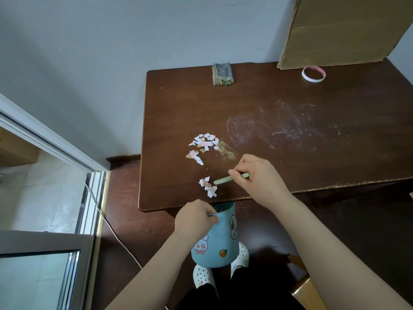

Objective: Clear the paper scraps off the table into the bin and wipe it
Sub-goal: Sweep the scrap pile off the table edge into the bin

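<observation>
Two scrap piles (204, 140) on scuffed table (290, 97), left fingers (211, 217) gripping bin (221, 240), right fingers (235, 173) pinching green strip (223, 180)

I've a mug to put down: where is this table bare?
Bare: the far strip between the cloth and the tape, and the right side past the smears. Crowded: the near left, with scraps, crumbs, the right hand holding a green stick, and the left hand holding the bin at the edge.

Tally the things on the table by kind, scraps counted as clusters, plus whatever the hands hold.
Paper scrap clusters: 2
Crumb pile: 1
Cloth: 1
Tape roll: 1
Cardboard box: 1
Green stick, in right hand: 1
Bin, in left hand: 1
Total: 8
</observation>
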Available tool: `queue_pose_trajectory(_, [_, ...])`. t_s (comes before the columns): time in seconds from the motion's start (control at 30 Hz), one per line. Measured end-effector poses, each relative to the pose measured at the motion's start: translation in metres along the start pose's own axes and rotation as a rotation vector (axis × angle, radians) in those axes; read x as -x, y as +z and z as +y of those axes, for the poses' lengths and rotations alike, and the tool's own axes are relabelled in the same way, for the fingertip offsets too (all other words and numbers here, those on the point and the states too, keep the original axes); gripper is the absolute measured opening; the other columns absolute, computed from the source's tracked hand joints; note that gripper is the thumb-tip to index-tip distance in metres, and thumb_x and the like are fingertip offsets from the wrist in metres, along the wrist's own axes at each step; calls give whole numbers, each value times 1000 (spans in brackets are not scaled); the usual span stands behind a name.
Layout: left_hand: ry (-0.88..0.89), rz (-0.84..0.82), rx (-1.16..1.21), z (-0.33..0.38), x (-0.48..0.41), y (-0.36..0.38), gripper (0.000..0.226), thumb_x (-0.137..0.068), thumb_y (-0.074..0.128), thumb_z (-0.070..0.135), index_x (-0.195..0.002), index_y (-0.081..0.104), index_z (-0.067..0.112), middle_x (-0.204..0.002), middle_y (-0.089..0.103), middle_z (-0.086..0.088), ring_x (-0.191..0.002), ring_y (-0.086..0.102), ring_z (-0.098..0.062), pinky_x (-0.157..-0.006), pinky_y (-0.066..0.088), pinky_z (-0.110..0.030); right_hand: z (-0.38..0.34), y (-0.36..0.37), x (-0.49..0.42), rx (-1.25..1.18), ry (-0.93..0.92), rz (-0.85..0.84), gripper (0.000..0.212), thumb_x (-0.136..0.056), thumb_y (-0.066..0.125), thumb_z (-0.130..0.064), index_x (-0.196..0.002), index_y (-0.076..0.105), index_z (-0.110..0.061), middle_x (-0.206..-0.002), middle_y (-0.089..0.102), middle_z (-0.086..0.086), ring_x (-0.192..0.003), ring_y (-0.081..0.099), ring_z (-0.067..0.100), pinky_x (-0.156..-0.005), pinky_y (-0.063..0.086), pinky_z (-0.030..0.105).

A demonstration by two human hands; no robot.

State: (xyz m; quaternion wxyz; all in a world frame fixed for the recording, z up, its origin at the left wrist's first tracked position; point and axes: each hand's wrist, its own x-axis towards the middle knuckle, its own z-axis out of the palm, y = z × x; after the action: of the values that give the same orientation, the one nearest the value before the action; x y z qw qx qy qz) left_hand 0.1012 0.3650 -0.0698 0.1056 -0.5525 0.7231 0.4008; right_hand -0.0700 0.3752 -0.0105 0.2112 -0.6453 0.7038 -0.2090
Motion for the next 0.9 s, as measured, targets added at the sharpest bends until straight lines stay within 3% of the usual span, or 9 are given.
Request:
queue_pose_trajectory(0.17, [6,-4,5,1,1,-1,20,-88,61,35,-94,73,20,-81,71,-4,-78,68,-19,-66,51,-27,-3,16,-13,110,0,-82,30,-95,50,-32,-90,71,-11,-92,54,1,-76,52,17,-64,32,24])
queue_pose_trajectory(0.3, [9,-1,10,-1,1,-2,16,-88,62,35,-86,71,22,-75,68,-3,-77,68,-20,-62,48,-26,-3,13,-3,128,-15,-191,36,-95,48,-32,-78,69,-8,-86,54,2,-73,52,21,-62,34,29])
queue_pose_trajectory(0.37, [6,2,18,-2,1,-1,15,-87,63,34,-85,72,23,-72,66,-2,-76,67,-20,-62,48,-27,-3,10,-1,95,-21,-174,37,-95,49,-31,-75,68,-7,-83,55,3,-73,53,21,-64,37,30])
queue_pose_trajectory(0.53, [9,14,26,-2,0,-1,18,-87,62,34,-89,74,21,-77,71,-5,-76,68,-19,-65,52,-28,-10,16,-18,11,-61,51,30,-93,54,-30,-81,71,-7,-82,52,-2,-70,49,15,-66,38,29])
queue_pose_trajectory(0.77, [13,-5,21,-2,-1,-4,19,-88,62,35,-93,73,22,-79,71,-4,-78,69,-18,-69,53,-29,-8,28,-15,105,-115,-157,30,-95,49,-34,-93,72,-14,-92,54,-3,-74,52,14,-64,33,25])
queue_pose_trajectory(0.9, [14,-4,14,-3,-2,-5,18,-87,63,36,-93,73,23,-71,65,3,-78,68,-18,-68,52,-29,-2,20,-9,25,-130,-117,30,-93,54,-32,-83,73,-11,-83,55,-3,-68,51,15,-62,38,29])
